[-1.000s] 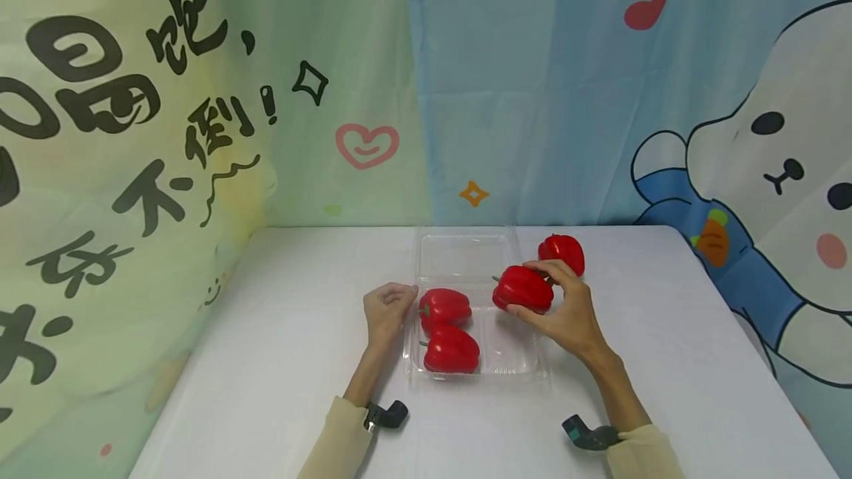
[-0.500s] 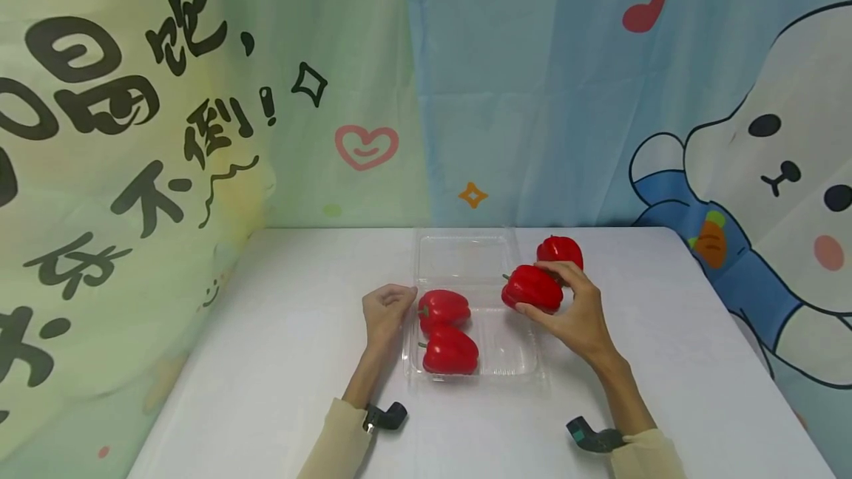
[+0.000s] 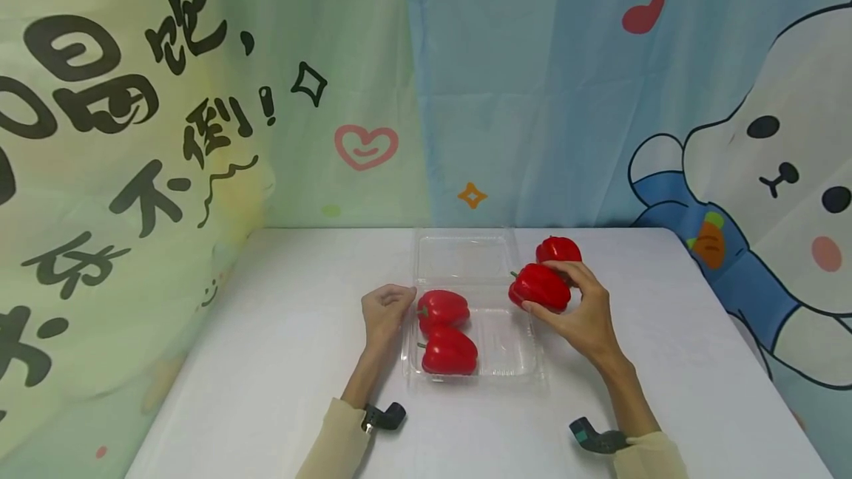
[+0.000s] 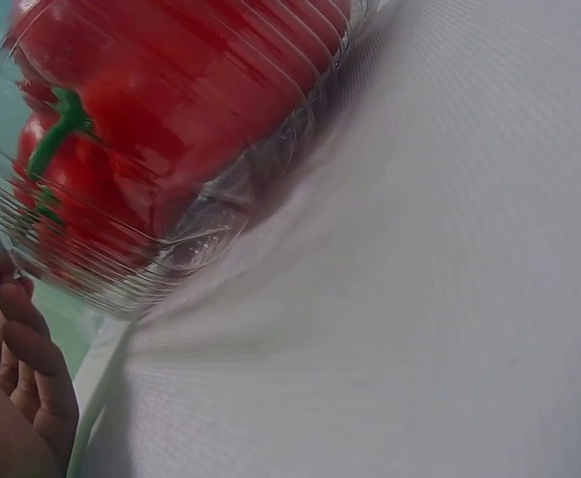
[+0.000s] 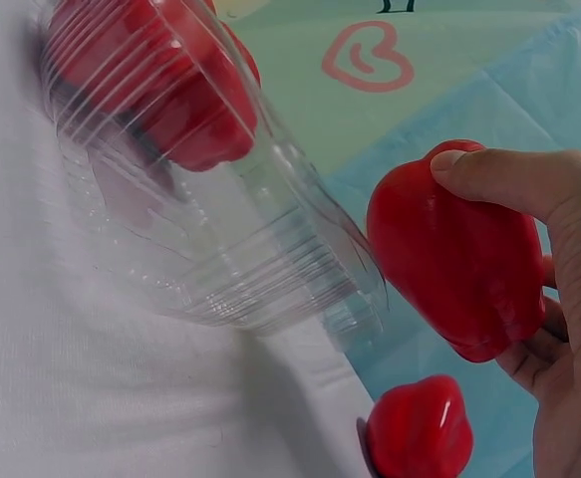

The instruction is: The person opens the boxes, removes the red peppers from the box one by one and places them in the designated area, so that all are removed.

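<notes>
A clear plastic clamshell container [image 3: 507, 350] lies with its lid [image 3: 466, 257] folded back. Two red bell peppers sit in its left half, a rear pepper [image 3: 442, 310] and a front pepper [image 3: 450, 351]. My left hand [image 3: 386, 313] pinches the container's left rim between thumb and finger, which the left wrist view shows close up. My right hand [image 3: 586, 313] grips another red bell pepper [image 5: 449, 249] above the container's right rear edge, thumb on one side and fingers on the other. Its green stem points left. The far sides of the right fingers are hidden behind the pepper.
A further red bell pepper [image 3: 558, 248] lies on the white table [image 3: 299, 331] behind my right hand, close to the back edge. A printed curtain [image 3: 492, 94] hangs directly behind the table. Dark wrist cameras sit on both wrists.
My right hand has shifted to the right with the bell pepper, from over the container toward its right edge. The left hand stays at the rim.
</notes>
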A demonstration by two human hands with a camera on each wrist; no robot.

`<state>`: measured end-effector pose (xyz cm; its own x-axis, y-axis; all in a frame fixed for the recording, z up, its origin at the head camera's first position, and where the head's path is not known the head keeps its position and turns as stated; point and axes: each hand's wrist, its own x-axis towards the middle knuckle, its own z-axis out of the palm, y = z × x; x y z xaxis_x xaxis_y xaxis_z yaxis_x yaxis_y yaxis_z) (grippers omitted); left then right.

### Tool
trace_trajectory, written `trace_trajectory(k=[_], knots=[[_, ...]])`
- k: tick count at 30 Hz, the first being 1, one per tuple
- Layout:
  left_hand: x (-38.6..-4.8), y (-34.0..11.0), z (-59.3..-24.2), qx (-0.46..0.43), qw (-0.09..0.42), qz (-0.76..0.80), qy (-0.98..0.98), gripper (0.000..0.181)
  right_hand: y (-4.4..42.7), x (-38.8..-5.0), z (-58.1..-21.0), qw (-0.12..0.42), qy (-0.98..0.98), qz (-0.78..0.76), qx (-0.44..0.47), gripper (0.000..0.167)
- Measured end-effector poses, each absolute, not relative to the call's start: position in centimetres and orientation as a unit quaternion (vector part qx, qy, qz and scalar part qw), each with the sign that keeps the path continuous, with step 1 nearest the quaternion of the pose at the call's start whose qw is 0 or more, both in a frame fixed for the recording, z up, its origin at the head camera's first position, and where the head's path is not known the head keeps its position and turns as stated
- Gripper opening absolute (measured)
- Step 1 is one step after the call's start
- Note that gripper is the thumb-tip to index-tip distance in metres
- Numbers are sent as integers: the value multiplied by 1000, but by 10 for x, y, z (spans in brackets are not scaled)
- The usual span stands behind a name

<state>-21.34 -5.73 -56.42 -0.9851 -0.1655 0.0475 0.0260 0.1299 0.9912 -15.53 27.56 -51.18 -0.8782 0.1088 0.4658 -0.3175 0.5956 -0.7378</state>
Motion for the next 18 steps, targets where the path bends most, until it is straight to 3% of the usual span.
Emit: trace_trajectory(k=[18], knots=[[-212,-57,-562,44,69,-656,-750,19,287,-151,-513,259,-857,443,52,79]])
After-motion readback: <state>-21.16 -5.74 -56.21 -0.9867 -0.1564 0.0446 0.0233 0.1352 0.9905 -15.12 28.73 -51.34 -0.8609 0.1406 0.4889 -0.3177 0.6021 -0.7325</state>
